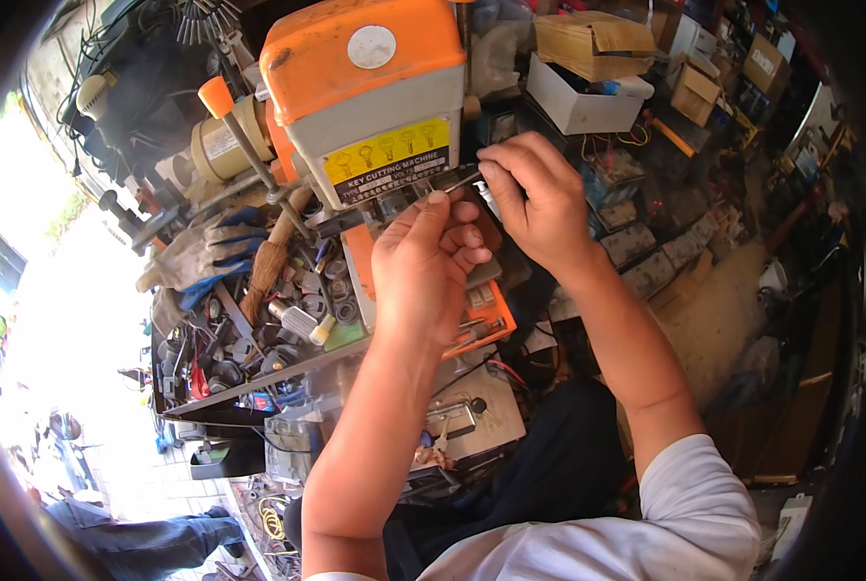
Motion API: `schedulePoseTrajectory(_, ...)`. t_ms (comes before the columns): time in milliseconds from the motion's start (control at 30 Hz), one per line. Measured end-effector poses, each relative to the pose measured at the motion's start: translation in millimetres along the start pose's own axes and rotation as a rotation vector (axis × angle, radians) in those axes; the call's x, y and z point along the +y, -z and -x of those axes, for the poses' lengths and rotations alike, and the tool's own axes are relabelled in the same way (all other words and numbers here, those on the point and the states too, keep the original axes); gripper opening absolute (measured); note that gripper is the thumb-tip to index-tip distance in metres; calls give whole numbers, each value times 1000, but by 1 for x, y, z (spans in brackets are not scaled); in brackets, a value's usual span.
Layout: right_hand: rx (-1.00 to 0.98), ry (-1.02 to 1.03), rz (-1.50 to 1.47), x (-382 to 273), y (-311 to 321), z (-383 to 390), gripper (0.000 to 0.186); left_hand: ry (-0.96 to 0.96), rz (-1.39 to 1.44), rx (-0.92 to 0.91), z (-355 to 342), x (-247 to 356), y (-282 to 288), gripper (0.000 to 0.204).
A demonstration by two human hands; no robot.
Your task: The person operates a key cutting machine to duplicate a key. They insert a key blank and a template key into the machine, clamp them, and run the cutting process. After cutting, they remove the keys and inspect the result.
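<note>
Just in front of an orange-topped grey key cutter (365,107), both hands are raised close together. My right hand (540,203) pinches one end of a thin metal strip (466,182) between thumb and fingers. The strip's other end meets the thumb and fingertips of my left hand (421,257), which is closed with its fingers curled. Whether the strip is a key blade or a thin pin is too small to tell. Below my left hand shows part of an orange drawer (496,315) with small metal pieces in it. The machine's clamp area is partly hidden behind my fingers.
Left of the machine lie work gloves (210,252), a brush (276,247) and a tray of assorted small parts (259,373). An orange-knobbed lever (218,97) sticks up beside the motor (225,145). Cardboard boxes (593,48) stand far right. Another person's legs (152,542) show lower left.
</note>
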State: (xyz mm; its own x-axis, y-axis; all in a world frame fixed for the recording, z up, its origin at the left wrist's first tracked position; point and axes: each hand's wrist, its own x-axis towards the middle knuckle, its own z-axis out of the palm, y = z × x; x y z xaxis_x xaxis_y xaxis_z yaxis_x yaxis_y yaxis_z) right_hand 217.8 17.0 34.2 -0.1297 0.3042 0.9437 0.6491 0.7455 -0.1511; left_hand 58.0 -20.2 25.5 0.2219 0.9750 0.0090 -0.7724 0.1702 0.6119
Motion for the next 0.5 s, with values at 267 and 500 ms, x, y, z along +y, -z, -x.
schedulePoseTrajectory(267,-91,-9,142,9,-4,24,14,-99,-166,52,1,0,-4,20)
schedulePoseTrajectory(500,-14,-103,21,6,-16,42,16,-133,-314,141,4,2,-10,25)
